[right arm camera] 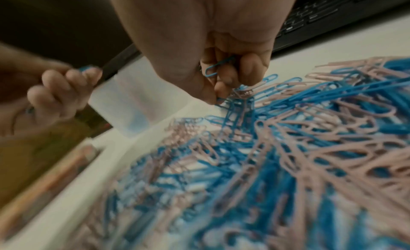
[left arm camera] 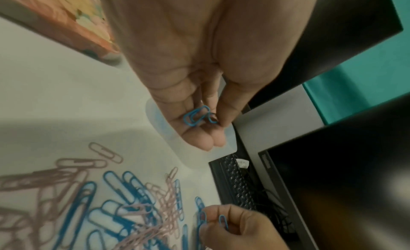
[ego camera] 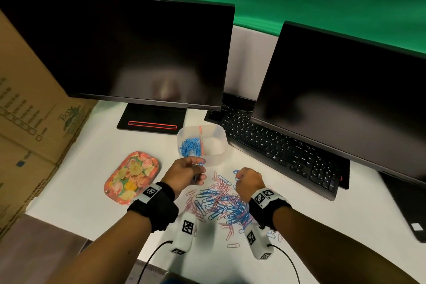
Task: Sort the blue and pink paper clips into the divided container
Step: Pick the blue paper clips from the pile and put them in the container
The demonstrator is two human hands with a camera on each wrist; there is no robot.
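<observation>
Both hands pinch blue clips, the left hand just beside the divided container, whose left compartment holds blue clips, and the right hand over the mixed pile.

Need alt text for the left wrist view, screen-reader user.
The left hand holds a few blue paper clips in its curled fingers above a translucent container. Below lies a mixed pile of blue and pink clips on a white desk, where the right hand pinches more blue clips.
</observation>
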